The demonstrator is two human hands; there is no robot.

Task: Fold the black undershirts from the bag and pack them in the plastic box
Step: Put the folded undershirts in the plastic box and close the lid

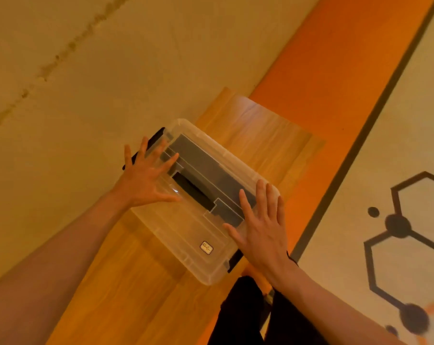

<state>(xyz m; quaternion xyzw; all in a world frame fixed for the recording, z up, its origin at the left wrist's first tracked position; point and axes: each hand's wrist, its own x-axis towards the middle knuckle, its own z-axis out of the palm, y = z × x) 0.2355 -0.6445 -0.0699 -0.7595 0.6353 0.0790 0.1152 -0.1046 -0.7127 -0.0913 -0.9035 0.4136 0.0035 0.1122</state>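
Observation:
A clear plastic box [186, 235] with its clear lid on lies on a narrow wooden table [126, 277]. Black folded undershirts [203, 170] show through the lid in its far half. My left hand [146, 175] lies flat with spread fingers on the lid's left end, beside a black latch [151, 143]. My right hand [260, 227] presses flat on the lid's right end, above the other black latch [234, 261]. Neither hand curls round anything. No bag is in view.
The table runs along a beige wall [74, 70]. An orange floor strip [335, 83] and a pale mat with a dark hexagon pattern [397, 232] lie to the right. My dark-clothed legs [248, 312] show below the box.

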